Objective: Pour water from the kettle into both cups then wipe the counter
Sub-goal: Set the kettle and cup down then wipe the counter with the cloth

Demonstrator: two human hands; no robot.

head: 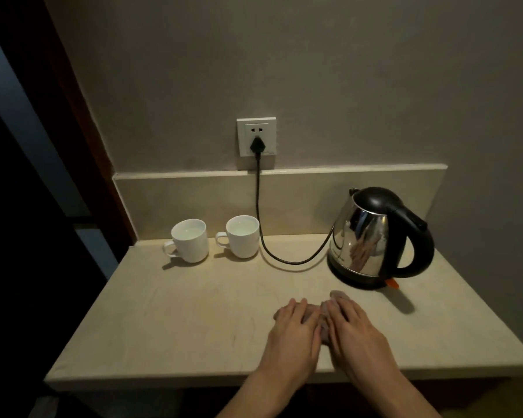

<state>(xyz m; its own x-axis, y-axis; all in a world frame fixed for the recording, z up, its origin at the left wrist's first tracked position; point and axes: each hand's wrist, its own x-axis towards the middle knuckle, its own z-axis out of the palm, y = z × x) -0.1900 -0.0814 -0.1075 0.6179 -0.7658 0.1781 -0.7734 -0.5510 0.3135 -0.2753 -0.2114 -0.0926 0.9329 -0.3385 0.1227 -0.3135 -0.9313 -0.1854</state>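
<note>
Two white cups, one on the left (190, 240) and one to its right (242, 236), stand at the back left of the pale counter (169, 321), both with water in them. A steel kettle (378, 239) with a black lid and handle sits on its base at the back right. My left hand (293, 330) and my right hand (355, 328) lie flat, side by side, pressing a small greyish cloth (323, 319) onto the counter in front of the kettle. Most of the cloth is hidden under my palms.
A black cord (258, 206) runs from the wall socket (256, 140) down across the counter to the kettle's base. A low backsplash lines the rear. The counter's front edge is just under my wrists. Dark wall panels stand at the left.
</note>
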